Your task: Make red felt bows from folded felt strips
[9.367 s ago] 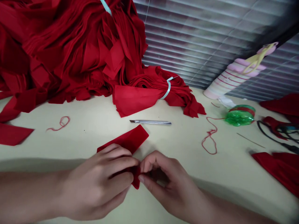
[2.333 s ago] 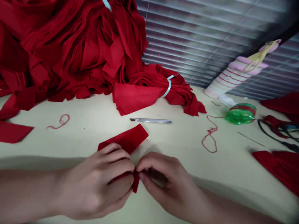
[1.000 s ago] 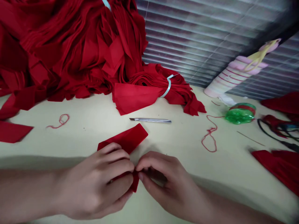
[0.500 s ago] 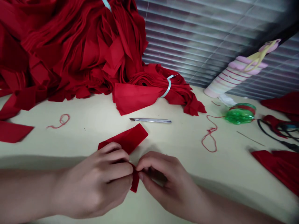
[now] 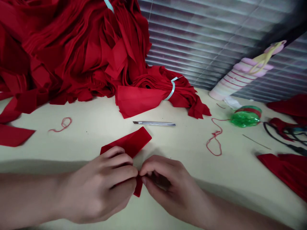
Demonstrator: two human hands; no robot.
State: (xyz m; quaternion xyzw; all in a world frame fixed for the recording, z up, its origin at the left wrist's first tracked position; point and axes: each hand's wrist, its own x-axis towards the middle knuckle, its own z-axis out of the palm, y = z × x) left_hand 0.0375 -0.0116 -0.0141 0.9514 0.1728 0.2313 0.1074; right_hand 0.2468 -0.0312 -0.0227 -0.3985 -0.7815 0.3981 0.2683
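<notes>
A folded strip of red cloth [image 5: 134,140] lies at the front middle of the table, one end reaching out beyond my knuckles. My left hand [image 5: 100,185] is closed over it, its curled fingers covering the middle of the strip. Close against those fingertips, my right hand [image 5: 168,185] pinches with thumb and forefinger at the cloth's edge. What exactly sits in that pinch is hidden or too small to make out. Just beyond the cloth rests a slim metal craft knife [image 5: 154,123].
Behind stands a big heap of red cloth strips [image 5: 79,51], with a tied bundle [image 5: 141,99] beside it. Rightward are a loop of red thread [image 5: 214,143], a green ball wound with thread [image 5: 246,116], a striped cylinder [image 5: 233,80] and a dark cable [image 5: 275,135]. Window blinds [image 5: 192,41] rise behind.
My left fingertips have shifted very slightly right, nearer the right hand's pinch. Otherwise both hands and the cloth stay almost where they were.
</notes>
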